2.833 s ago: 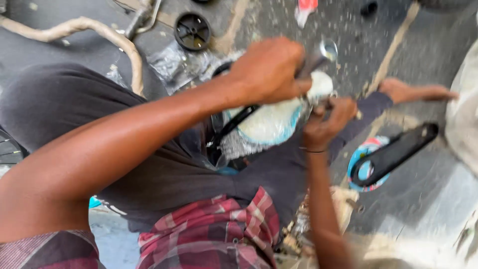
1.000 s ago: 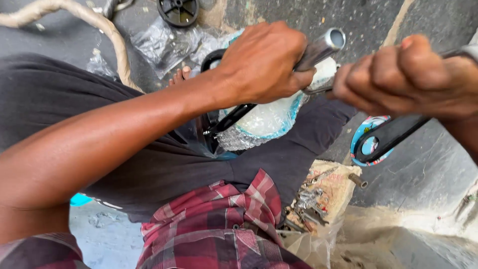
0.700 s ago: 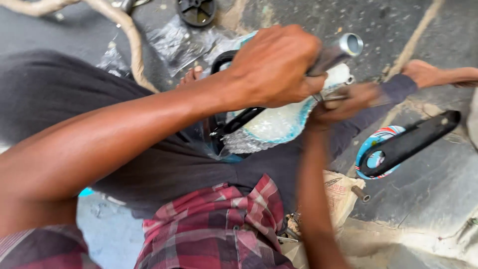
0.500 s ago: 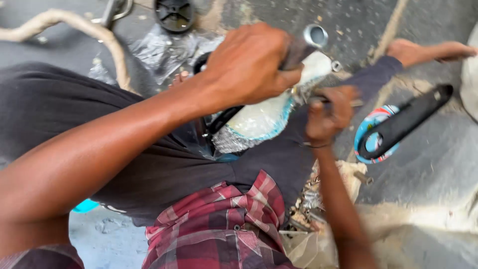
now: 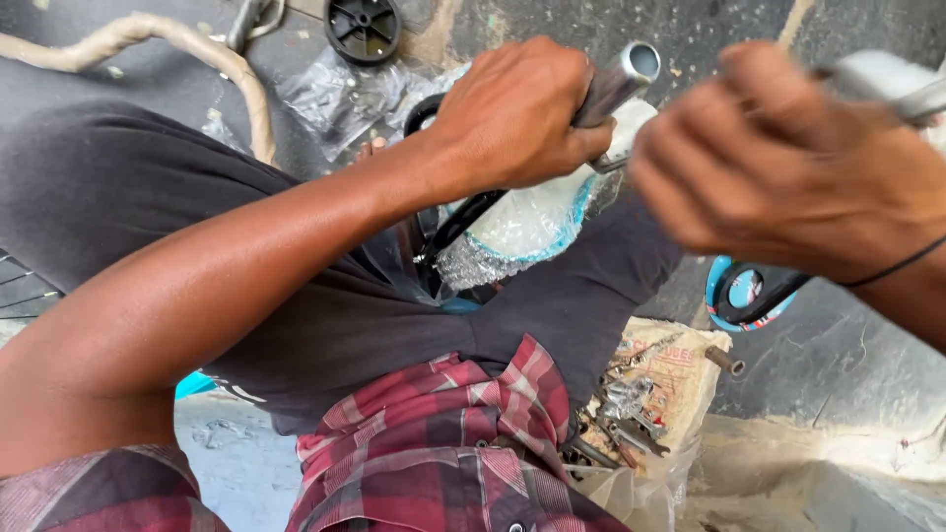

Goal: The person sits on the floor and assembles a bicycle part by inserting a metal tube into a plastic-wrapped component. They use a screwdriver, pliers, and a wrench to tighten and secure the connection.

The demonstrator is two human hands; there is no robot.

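Metal tube, silver and open-ended (image 5: 619, 84), sits clamped in the left hand (image 5: 512, 118), fingers wrapped tight round it above the lap. Under it, a part wrapped in clear plastic with a blue edge (image 5: 522, 227), and a black curved bar (image 5: 463, 217) running down between the knees. Right hand (image 5: 788, 167) raised close to the camera, blurred, fist closed on a pale grey tool handle (image 5: 877, 79); what kind of tool, cannot tell. Work looks mid-way: wrapping not yet off, tube not yet let go of.

Further out: black crank arm on a blue disc (image 5: 744, 296) on the grey floor (image 5: 847, 365); open bag of loose bolts and spanners (image 5: 631, 414) by the right thigh; black plastic wheel (image 5: 363, 25) and pale hose (image 5: 197, 44) at top.
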